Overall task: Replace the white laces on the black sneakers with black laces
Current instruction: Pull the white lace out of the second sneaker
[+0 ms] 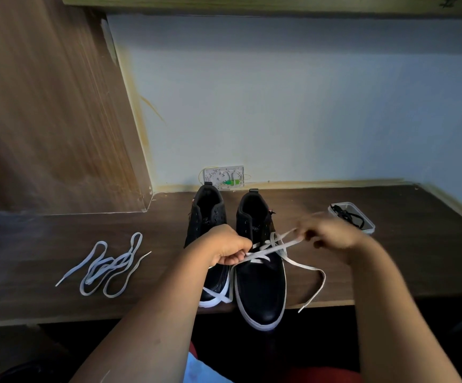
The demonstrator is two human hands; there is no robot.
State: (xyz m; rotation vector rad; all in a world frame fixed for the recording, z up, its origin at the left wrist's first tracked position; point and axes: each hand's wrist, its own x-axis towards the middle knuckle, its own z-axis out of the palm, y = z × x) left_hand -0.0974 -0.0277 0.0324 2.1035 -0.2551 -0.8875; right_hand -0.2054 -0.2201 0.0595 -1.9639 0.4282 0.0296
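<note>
**Both hands working the white lace out of the right-hand sneaker**

Left hand [225,248] pinches the white lace [268,251] beside the lower eyelets; right hand [332,233], blurred, seems to pinch a loop of it, pulled up and away. The right-hand sneaker [260,272] stands on the desk [404,258], toe over the edge. Flat lace is light, limp, likely to snag in eyelets; grip close to the eyelet. A removed lace [108,265] lies left; black laces [348,217] wait in the tray [369,228]
</note>
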